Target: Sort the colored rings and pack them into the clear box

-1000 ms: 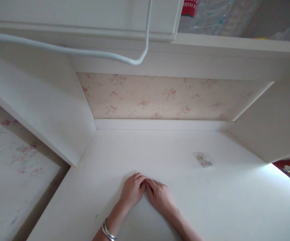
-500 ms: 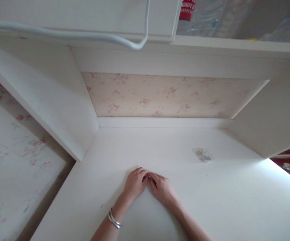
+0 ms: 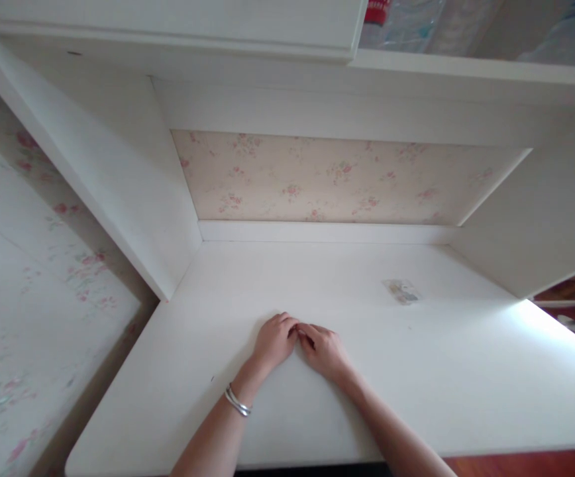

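Rests left hand (image 3: 273,341) and right hand (image 3: 326,352) on the counter (image 3: 441,384), meeting at the tips, likely braced there for steadiness, with anything pinched between impossible to tell, and the flat clear packet (image 3: 401,291) lying apart, beyond and right of both hands.

The one view looks from the wearer's head, forward and down, near above the white desk (image 3: 466,377). Both forearms (image 3: 218,434) enter from six o'clock and point away from the lens. The flowered back panel (image 3: 317,175) lies ahead at twelve, the overhead cabinet (image 3: 178,23) cuts in at eleven, and papered wall (image 3: 29,285) shows from eight to nine.
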Tool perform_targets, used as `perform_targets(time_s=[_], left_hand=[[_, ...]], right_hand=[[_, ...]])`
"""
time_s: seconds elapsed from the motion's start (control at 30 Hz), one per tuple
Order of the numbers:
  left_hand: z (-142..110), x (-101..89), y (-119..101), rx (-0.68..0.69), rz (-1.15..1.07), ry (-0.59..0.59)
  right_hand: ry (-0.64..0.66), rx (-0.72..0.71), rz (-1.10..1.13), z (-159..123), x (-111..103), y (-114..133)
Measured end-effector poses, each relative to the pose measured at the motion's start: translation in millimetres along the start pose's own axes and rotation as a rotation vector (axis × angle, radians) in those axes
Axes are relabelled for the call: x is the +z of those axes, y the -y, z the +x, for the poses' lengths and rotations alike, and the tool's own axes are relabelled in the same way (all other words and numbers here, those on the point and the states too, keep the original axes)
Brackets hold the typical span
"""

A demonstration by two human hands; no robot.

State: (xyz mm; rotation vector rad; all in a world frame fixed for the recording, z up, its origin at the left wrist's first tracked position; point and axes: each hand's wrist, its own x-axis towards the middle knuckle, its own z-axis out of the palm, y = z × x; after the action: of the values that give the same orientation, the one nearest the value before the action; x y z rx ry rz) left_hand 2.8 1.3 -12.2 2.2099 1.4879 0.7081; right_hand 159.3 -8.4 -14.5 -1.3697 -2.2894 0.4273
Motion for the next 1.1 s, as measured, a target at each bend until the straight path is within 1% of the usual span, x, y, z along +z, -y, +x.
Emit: perform_targets(time_s=[0.23, 0.43, 0.7, 0.9, 1.1], left_hand=[[-3, -0.2, 0, -0.009, -0.016, 0.002], [0, 1.8, 1, -0.056, -0.062, -0.008], [1, 4.6, 3, -0.042, -0.082, -0.023], [1, 3.9, 1, -0.081, -0.07, 0.003], [1, 7.2, 5, -0.102, -0.12, -0.023]], right_hand=[[-0.006, -0.004, -0.084, -4, 1, 7], [-0.033, 0.009, -0.056, -5, 3, 5], [-0.04, 0.008, -0.051, -5, 3, 3], [-0.043, 0.001, -0.081, -8, 2, 4], [-0.056, -0.001, -0.083, -12, 3, 2]])
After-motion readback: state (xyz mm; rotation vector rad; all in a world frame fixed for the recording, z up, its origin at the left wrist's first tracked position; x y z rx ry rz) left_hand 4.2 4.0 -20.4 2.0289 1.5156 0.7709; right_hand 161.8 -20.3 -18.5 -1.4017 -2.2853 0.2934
